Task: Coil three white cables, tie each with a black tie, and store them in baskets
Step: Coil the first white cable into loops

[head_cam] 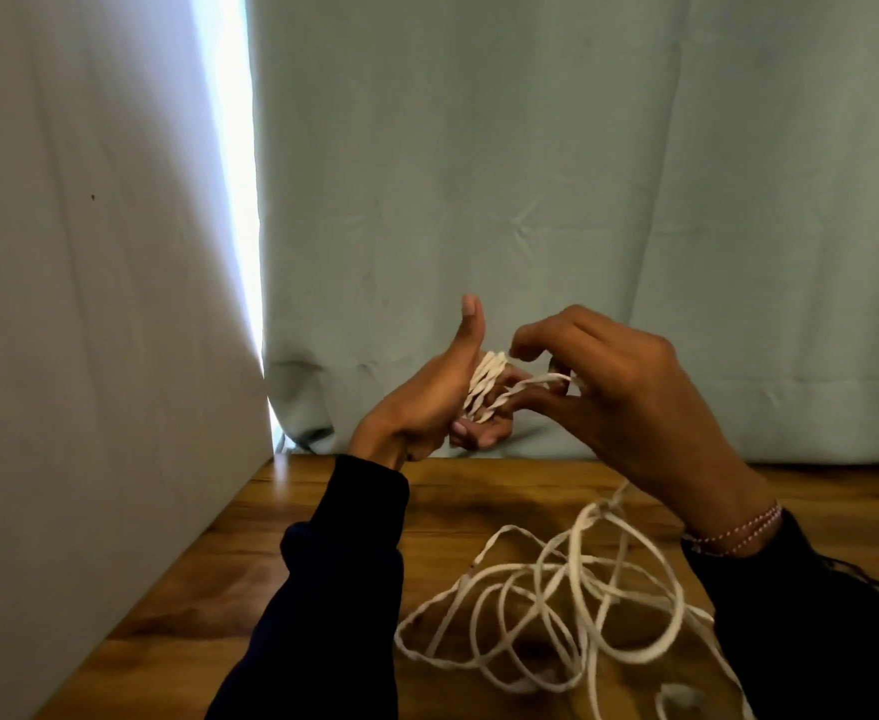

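A white twisted cable [484, 389] is wound in several turns around the fingers of my left hand [429, 394], whose thumb sticks straight up. My right hand [614, 379] pinches a strand of the same cable just right of that coil, both hands raised above the table. The cable's loose length [557, 600] lies in tangled loops on the wooden table [271, 537] below my right wrist. No black tie or basket is in view.
A pale green curtain [531, 200] hangs straight behind the table. A white wall [89, 304] closes the left side, with a bright gap of light between them. A small pale object [679, 698] lies at the bottom right near the cable loops.
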`<state>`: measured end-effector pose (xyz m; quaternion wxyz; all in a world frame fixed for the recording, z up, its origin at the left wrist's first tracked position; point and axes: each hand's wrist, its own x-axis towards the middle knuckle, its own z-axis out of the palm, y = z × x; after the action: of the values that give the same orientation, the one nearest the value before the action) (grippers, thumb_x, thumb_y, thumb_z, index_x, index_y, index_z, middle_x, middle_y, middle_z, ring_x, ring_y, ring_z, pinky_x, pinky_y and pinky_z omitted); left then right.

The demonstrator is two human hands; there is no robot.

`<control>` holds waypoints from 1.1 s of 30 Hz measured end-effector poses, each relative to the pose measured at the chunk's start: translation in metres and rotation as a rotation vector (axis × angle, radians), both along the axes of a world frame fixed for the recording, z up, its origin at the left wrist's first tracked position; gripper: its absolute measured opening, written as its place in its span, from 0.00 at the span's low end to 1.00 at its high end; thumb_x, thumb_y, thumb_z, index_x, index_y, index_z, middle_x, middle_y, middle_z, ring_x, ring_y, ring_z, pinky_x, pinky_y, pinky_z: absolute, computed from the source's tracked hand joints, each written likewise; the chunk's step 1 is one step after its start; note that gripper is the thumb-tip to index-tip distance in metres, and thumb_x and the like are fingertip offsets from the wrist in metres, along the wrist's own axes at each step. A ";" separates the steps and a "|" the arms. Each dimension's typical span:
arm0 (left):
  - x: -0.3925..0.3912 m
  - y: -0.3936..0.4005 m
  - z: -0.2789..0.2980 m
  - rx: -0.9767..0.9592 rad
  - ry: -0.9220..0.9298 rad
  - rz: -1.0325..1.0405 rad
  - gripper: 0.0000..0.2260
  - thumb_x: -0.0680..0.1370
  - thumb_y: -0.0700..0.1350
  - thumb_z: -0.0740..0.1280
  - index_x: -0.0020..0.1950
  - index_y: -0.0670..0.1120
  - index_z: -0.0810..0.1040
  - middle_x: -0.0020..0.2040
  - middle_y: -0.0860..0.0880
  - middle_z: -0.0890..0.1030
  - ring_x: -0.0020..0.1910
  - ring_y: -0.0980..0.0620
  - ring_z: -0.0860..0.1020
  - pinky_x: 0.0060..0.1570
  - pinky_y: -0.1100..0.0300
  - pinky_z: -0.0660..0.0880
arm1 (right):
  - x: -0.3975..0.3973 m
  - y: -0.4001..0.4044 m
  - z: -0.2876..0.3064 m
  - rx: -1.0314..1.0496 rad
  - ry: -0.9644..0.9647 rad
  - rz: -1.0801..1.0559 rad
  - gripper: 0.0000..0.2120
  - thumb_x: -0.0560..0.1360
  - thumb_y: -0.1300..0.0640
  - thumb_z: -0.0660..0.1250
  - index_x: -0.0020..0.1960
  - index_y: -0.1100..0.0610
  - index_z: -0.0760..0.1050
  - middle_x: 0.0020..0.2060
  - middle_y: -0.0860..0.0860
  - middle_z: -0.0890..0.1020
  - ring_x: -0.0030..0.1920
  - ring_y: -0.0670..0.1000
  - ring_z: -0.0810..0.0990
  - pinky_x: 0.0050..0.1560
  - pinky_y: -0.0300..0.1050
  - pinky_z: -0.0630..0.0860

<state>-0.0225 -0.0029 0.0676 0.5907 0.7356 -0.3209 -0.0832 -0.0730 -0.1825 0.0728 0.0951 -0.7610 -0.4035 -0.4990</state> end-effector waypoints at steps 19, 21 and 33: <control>0.004 0.007 -0.005 0.071 -0.171 0.086 0.15 0.83 0.45 0.63 0.49 0.36 0.85 0.23 0.46 0.65 0.21 0.53 0.61 0.25 0.57 0.58 | 0.021 -0.014 0.002 0.360 0.281 0.109 0.06 0.78 0.54 0.70 0.53 0.52 0.84 0.44 0.46 0.85 0.41 0.46 0.82 0.42 0.34 0.75; 0.002 0.007 -0.004 0.052 -0.148 0.009 0.17 0.84 0.46 0.61 0.50 0.36 0.84 0.22 0.47 0.65 0.20 0.53 0.61 0.25 0.56 0.59 | 0.029 -0.010 -0.005 0.467 0.212 0.101 0.08 0.77 0.52 0.72 0.53 0.54 0.84 0.42 0.48 0.85 0.41 0.46 0.82 0.40 0.33 0.76; -0.010 0.000 0.003 -0.484 0.011 -0.360 0.20 0.82 0.47 0.58 0.65 0.34 0.76 0.47 0.40 0.86 0.34 0.49 0.85 0.34 0.61 0.82 | 0.043 0.015 -0.034 0.397 0.608 0.051 0.12 0.79 0.62 0.68 0.60 0.54 0.82 0.43 0.48 0.86 0.39 0.39 0.82 0.40 0.31 0.76</control>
<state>-0.0327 -0.0027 0.0710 0.7266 0.5042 -0.4532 -0.1116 -0.0298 -0.1675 0.0392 0.3689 -0.8311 -0.2707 -0.3161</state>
